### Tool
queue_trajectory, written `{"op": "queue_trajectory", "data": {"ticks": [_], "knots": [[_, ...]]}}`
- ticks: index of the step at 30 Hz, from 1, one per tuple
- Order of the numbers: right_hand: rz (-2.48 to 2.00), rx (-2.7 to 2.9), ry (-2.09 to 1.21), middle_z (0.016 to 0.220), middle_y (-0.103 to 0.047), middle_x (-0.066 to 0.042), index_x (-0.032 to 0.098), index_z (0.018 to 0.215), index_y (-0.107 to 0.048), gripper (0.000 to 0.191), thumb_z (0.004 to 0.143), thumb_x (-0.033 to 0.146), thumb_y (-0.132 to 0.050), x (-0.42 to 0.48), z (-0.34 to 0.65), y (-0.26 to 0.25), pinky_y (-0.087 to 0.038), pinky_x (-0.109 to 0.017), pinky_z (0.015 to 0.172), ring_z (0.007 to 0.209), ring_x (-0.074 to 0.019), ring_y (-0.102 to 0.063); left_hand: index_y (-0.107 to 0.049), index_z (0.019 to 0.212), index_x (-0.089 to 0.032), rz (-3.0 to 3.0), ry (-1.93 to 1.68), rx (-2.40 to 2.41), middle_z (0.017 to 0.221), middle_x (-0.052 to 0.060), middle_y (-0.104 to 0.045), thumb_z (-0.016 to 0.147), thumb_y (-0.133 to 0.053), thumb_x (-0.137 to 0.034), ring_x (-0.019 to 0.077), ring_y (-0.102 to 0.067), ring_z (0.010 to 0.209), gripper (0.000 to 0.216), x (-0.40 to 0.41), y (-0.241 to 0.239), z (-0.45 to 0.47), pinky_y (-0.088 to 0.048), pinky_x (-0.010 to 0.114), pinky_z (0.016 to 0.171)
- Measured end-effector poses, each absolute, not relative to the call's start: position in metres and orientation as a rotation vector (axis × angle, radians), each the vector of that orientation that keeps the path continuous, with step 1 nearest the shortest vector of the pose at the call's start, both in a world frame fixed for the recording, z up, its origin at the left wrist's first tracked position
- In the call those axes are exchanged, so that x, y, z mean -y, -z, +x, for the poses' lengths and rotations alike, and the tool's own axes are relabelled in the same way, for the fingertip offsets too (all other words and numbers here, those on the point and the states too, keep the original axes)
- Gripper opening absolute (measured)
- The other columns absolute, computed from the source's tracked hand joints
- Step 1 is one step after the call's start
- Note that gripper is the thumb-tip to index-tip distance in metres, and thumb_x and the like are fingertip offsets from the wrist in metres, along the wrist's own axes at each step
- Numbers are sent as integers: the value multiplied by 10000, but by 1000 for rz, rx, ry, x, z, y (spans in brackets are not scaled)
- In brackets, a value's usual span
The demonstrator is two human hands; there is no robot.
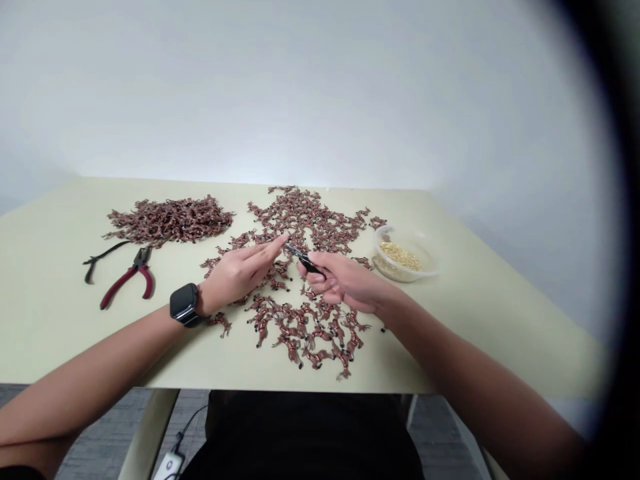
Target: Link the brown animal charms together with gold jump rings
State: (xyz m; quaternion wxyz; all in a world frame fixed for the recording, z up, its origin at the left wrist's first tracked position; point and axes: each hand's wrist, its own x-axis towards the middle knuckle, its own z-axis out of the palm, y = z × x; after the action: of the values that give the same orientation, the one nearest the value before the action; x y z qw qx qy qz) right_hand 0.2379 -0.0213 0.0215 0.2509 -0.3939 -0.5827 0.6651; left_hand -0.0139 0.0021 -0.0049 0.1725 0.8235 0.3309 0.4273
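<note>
My right hand (340,279) is closed round small black pliers (302,257), whose tip points left toward my left fingertips. My left hand (240,272), with a black smartwatch (184,305) on the wrist, is closed in a pinch at the plier tip; what it pinches is too small to make out. Both hands hover over a spread of small brown horse-shaped charms (305,327) on the pale table (50,333).
A heap of the same brown charms (170,220) lies at the back left. Red-handled pliers (127,277) and a black tool (103,257) lie left of my hand. A clear plastic bowl of tiny gold pieces (403,257) stands at the right.
</note>
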Motion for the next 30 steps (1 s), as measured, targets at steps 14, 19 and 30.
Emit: {"op": "queue_trajectory", "data": {"ticks": [14,19,30], "knots": [[-1193,2138,-434,915,-600,-51,202,1107,-573,301,985,464,-488,9,247,-8,-372,-319,674,764,-191,-524,-626,1153,-147,1352,-974,-791,899,86,-759,875,-740,-445,115,-662,568,424,1,-8,4,-514,215,513],[-1129,2230,-420,1075,-627,-85,202,1202,-559,331,987,445,-493,8,250,-8,-422,-337,757,883,-217,-575,-596,1120,-158,1290,-936,-769,832,57,-739,878,-747,-418,97,-627,487,386,1,-7,2,-469,198,453],[-1109,2244,-466,1040,-631,-79,205,1187,-588,325,987,444,-494,8,252,-12,-415,-328,725,840,-206,-565,-620,1120,-152,1303,-917,-781,785,51,-732,898,-728,-399,78,-596,442,349,1,-8,1,-387,154,378]]}}
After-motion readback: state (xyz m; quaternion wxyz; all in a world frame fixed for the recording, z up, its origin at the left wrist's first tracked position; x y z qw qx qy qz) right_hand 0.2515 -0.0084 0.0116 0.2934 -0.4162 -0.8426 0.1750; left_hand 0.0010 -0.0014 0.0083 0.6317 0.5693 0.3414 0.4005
